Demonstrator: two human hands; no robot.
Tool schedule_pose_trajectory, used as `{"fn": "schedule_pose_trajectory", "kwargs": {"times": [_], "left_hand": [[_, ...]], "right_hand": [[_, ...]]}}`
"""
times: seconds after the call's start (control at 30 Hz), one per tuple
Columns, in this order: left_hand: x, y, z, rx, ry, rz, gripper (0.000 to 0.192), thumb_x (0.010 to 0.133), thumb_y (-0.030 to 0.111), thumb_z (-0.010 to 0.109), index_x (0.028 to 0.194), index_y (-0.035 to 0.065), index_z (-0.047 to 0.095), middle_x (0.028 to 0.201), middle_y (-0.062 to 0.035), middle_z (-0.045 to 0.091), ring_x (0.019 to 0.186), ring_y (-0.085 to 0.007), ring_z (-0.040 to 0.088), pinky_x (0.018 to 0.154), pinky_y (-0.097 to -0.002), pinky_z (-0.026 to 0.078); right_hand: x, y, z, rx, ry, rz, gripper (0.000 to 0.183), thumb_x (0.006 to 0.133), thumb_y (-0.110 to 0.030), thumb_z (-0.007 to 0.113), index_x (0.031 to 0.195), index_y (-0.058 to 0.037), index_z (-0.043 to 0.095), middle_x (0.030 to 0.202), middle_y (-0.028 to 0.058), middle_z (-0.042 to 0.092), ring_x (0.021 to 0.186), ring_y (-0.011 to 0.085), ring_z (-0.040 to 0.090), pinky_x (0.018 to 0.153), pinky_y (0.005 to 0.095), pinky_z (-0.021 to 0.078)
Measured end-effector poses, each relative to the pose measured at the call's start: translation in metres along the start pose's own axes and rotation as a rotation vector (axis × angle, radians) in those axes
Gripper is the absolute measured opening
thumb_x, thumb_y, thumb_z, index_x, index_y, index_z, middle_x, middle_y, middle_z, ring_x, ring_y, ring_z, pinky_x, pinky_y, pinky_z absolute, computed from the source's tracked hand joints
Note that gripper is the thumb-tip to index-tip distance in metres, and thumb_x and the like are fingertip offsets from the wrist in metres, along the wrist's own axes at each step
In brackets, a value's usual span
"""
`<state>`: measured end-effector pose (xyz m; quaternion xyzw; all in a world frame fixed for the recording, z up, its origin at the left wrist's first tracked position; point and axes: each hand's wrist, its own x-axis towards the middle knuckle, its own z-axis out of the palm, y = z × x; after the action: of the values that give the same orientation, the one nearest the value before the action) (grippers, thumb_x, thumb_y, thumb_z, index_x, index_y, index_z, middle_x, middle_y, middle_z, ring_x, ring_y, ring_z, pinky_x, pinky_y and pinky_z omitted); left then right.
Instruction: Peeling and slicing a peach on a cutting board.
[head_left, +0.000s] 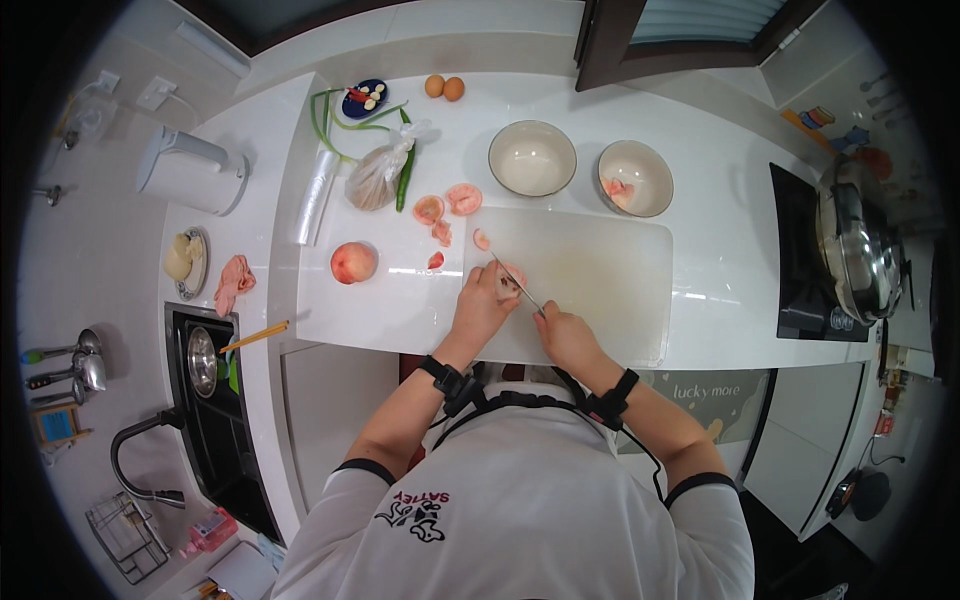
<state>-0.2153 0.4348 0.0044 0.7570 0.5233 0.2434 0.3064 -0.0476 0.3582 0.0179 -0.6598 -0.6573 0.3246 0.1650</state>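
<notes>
My left hand (481, 301) grips a cut peach piece (508, 288) with a dark brown patch, over the left part of a translucent cutting board (607, 285). In my right hand (568, 334) is a small knife (519, 283), its blade lying across the peach piece. A peach slice (481, 239) rests at the board's upper left. Beside the board lie two cut peach pieces (463, 199) (429, 210), a torn peach scrap (442, 233) and a small red piece (436, 260). A whole peach (353, 263) sits farther left.
Behind the board stand an unfilled bowl (532, 159) and a bowl with peach pieces (636, 178). A tied plastic bag (376, 177), green chili (405, 176), scallions (324, 127), two eggs (444, 88) and a dark plate (365, 99) are back left. The sink (225, 435) is left, the cooktop (799, 262) right.
</notes>
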Motion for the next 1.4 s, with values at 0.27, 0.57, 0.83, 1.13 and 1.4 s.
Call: {"fn": "schedule_pose_trajectory", "kwargs": {"times": [0.27,0.57,0.83,1.13,1.4], "left_hand": [[0.001,0.004,-0.003,-0.011,-0.009,0.010,0.067,0.062,0.010,0.081,0.119,-0.0020,0.049,0.099,-0.0206,0.057,0.090,-0.0377,0.059,0.077,-0.0414,0.051],[0.003,0.001,-0.006,-0.035,-0.037,0.003,0.062,0.061,0.011,0.081,0.114,-0.0009,0.051,0.096,-0.0198,0.057,0.090,-0.0366,0.059,0.076,-0.0411,0.052],[0.004,0.002,-0.007,-0.025,-0.036,0.018,0.066,0.060,0.014,0.083,0.117,-0.0009,0.053,0.096,-0.0192,0.059,0.090,-0.0357,0.059,0.076,-0.0401,0.051],[0.001,0.001,-0.006,-0.026,-0.037,0.014,0.066,0.062,0.012,0.082,0.119,0.0009,0.051,0.101,-0.0194,0.058,0.094,-0.0362,0.059,0.079,-0.0401,0.050],[-0.017,-0.013,-0.009,-0.085,0.010,0.030,0.064,0.066,0.010,0.079,0.121,0.0031,0.047,0.108,-0.0201,0.057,0.101,-0.0377,0.057,0.083,-0.0406,0.049]], "right_hand": [[-0.007,0.006,-0.003,-0.028,-0.034,0.006,0.027,0.094,-0.023,0.050,0.087,0.0031,0.048,0.067,0.0265,0.061,0.065,0.0441,0.062,0.060,0.0520,0.0486],[0.000,0.007,-0.003,-0.027,-0.092,0.015,0.029,0.094,-0.024,0.049,0.089,0.0040,0.049,0.070,0.0268,0.062,0.067,0.0451,0.061,0.063,0.0527,0.0487],[0.008,0.014,0.004,-0.035,-0.096,0.016,0.029,0.094,-0.025,0.049,0.090,0.0034,0.050,0.072,0.0280,0.062,0.071,0.0454,0.061,0.066,0.0534,0.0484],[0.009,0.019,0.011,-0.033,-0.086,0.048,0.030,0.094,-0.026,0.050,0.090,0.0039,0.051,0.074,0.0282,0.062,0.072,0.0457,0.061,0.068,0.0528,0.0488],[0.006,0.025,0.006,0.016,-0.082,0.035,0.033,0.095,-0.029,0.048,0.090,0.0028,0.052,0.074,0.0276,0.062,0.072,0.0462,0.061,0.068,0.0532,0.0481]]}}
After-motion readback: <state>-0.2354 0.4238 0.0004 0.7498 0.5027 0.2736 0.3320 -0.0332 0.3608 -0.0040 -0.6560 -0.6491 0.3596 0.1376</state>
